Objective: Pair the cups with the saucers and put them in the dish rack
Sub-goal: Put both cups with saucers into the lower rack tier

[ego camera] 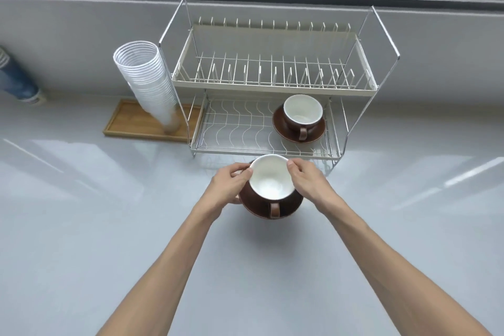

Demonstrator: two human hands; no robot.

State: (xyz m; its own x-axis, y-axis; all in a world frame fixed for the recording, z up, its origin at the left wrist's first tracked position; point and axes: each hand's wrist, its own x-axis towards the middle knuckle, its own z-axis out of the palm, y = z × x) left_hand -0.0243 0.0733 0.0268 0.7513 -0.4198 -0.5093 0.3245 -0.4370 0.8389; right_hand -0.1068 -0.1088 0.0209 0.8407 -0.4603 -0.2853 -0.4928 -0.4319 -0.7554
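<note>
You hold a brown cup with a white inside (271, 181) and the brown saucer (272, 209) under it, both together, just in front of the dish rack (272, 84) and above the pale grey counter (81, 226). Your left hand (227, 188) grips the left side, with the thumb on the cup rim and the other fingers closed under the edge of the saucer. Your right hand (306, 180) presses on the right side of the cup, with the thumb also on the rim; its lower fingers are hidden, so you cannot see how they meet the saucer. The cup handle points toward you. A second brown cup (302, 112) stands upright on its own saucer (313, 135) at the right end of the lower tier of the rack, with its handle toward you too. The upper tier, with its row of plate slots, holds nothing. To the left of the rack a tall stack of clear plastic cups (147, 79) stands on a wooden tray (128, 123), leaning against the rack frame. At the far left edge a blue paper cup stack (16, 82) is partly visible. No writing or brand can be read on any object.
</note>
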